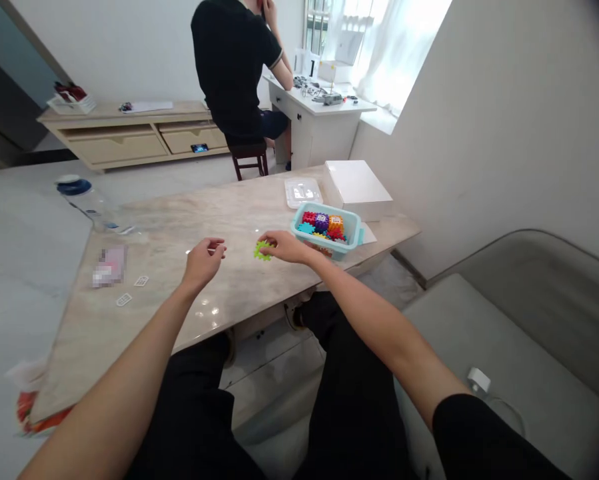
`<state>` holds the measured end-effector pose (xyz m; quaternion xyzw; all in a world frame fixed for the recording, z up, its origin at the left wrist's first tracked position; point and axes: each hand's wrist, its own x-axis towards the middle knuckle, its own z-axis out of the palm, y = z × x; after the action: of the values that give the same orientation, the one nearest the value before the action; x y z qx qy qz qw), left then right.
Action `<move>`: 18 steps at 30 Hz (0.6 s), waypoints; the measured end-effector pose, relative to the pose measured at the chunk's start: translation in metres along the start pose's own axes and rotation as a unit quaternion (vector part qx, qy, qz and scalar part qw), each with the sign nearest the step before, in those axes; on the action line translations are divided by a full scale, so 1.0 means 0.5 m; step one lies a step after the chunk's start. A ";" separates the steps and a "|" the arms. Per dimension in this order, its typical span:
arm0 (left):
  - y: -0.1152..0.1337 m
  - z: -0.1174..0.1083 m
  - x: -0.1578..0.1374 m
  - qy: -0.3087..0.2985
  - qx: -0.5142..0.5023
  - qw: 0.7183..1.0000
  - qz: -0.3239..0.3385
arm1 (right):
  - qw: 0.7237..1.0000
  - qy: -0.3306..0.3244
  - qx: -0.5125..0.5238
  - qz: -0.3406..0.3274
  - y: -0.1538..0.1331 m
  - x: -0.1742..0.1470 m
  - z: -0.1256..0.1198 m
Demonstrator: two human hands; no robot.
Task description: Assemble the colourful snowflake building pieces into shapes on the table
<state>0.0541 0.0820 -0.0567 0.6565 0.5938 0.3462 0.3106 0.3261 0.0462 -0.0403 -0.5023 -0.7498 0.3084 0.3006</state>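
Observation:
My right hand [288, 247] pinches a lime-green toy gear [262, 251] over the middle of the marble-patterned table [239, 287]. To its left hovers my left hand [203, 262], its fingers loosely curled and apart, with no held object visible. Just right of my right hand stands a light-blue plastic basket [350, 248]. Red, purple, orange, blue and yellow gears [322, 222] fill it, some stacked in rolls. Part of the green gear is covered by my fingers.
Behind the basket are a clear lid [303, 191] and a white box [358, 187]. A clear bottle [96, 208] lies at the far left, near a blurred pink packet [110, 265] and two small white tags [124, 300]. Another person [236, 67] sits at a white desk [324, 107].

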 end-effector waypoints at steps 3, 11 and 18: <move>0.059 0.043 -0.005 -0.016 0.036 0.998 0.057 | 0.987 0.158 -0.011 0.006 0.046 -0.083 -0.094; 0.112 0.134 -0.009 -0.032 0.124 0.978 0.166 | 0.932 0.254 -0.206 0.156 0.192 -0.155 -0.210; 0.143 0.189 -0.033 -0.104 0.187 0.947 0.240 | 0.915 0.243 -0.267 0.182 0.250 -0.116 -0.231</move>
<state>0.1713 0.0588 -0.0532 0.8583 0.4374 0.2227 0.1498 0.5031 0.0486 -0.0716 -0.7508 -0.6041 0.0146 0.2666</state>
